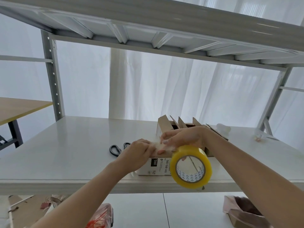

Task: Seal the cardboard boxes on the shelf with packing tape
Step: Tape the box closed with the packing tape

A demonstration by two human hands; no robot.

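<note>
A wooden table [19, 109] stands beyond the shelf's left end. On the white shelf [74, 145], black-handled scissors [116, 149] lie left of the hands, their blades hidden behind the left hand [139, 152]. That hand's fingers are curled and pinch the free end of a clear tape strip [162, 146] above the box [158, 167]. The box sits near the front edge, right of the middle. Its long axis runs along that edge and its white printed label faces the front. The right hand [182, 137] pinches the strip's other end and holds the yellow tape roll [190, 167], one fingertip showing inside the core. The roll hangs over the front edge with its open core towards the camera, covering the box's right end. Behind the hands stand open cardboard boxes [166, 125] with their flaps up. A clear plastic piece [223, 128] lies nearer the back right corner.
</note>
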